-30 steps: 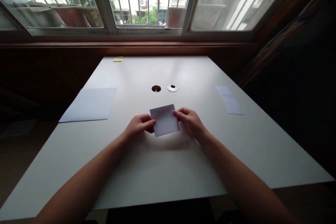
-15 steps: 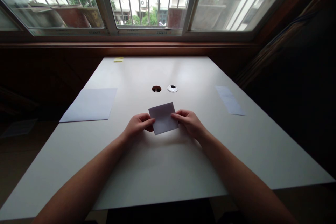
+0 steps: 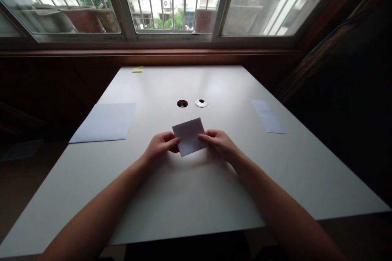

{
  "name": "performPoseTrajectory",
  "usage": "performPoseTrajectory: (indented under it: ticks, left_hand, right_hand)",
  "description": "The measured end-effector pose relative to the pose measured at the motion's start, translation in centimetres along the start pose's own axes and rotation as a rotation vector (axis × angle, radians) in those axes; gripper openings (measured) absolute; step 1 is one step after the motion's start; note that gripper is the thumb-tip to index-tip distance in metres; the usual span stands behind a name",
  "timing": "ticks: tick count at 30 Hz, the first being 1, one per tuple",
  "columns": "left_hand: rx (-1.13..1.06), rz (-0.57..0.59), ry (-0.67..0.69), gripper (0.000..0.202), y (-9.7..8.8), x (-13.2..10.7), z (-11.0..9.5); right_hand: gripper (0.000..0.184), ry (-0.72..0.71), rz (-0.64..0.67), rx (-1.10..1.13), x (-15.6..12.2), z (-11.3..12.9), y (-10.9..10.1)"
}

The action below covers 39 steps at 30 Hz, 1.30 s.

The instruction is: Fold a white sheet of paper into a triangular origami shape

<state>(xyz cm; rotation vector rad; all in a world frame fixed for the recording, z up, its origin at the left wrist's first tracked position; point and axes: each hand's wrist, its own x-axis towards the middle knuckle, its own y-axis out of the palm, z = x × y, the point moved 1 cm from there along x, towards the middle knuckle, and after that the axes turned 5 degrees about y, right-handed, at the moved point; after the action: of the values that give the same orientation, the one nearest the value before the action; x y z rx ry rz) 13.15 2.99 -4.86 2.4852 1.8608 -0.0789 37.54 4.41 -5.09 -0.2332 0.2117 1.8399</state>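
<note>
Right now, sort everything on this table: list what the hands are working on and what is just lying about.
In use: small paper, pinched at its side edges by the left hand and right hand.
Lying about: large sheet at the left, paper strip at the right, yellow notes at the far edge, white cap beside the cable hole.

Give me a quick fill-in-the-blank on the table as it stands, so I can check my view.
Of the left hand and right hand, the small paper is held by ____. The large sheet lies on the ____ side of the table. The sticky note at the far edge is ____.
Missing words: both; left; yellow.
</note>
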Motion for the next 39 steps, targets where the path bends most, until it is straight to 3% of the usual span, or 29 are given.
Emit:
performPoseTrajectory:
  ticks: [10,18,32,39]
  left_hand:
    - [0.003,-0.063,0.029,0.033,-0.3,0.1,0.2]
    - [-0.001,-0.031,0.026,0.034,-0.4,0.2,0.3]
    - [-0.084,-0.091,0.026,0.035,-0.6,0.6,0.9]
    - [-0.059,-0.029,0.020,0.036,-0.2,0.5,0.4]
  right_hand:
    - [0.036,-0.081,-0.112,-0.051,0.0,0.2,-1.1]
    - [0.036,-0.024,0.076,-0.062,-0.2,0.2,0.2]
    - [0.029,-0.097,-0.031,-0.001,0.1,0.0,-1.0]
    - [0.029,-0.140,-0.089,0.003,0.2,-0.1,-0.6]
